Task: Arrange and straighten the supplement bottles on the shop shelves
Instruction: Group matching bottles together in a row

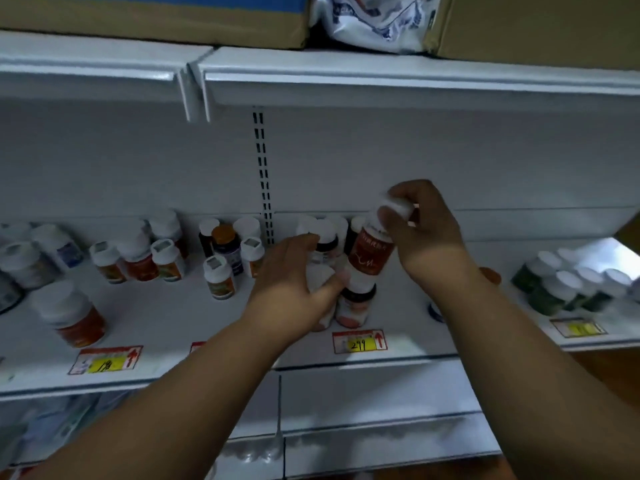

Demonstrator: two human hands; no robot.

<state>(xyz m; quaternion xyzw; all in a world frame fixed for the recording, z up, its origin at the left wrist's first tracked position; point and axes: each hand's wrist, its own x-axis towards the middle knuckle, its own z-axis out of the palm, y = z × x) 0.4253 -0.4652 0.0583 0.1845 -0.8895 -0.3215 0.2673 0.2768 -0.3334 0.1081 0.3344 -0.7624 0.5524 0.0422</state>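
My right hand (424, 230) grips the white cap of a red-labelled supplement bottle (370, 252), held tilted above the white shelf (173, 317). My left hand (294, 282) wraps around a white-capped bottle (320, 275) standing in the middle cluster. Another white bottle with a dark band (355, 303) stands just below the lifted one, and several more bottles (325, 233) sit behind my left fingers. Part of the cluster is hidden by my hands.
Loose groups of orange-labelled bottles (162, 258) and a large one (74, 317) stand to the left. Green-labelled bottles (568, 285) are packed at the right. Price tags (359, 341) line the shelf edge. Cardboard boxes (152, 19) sit on the shelf above.
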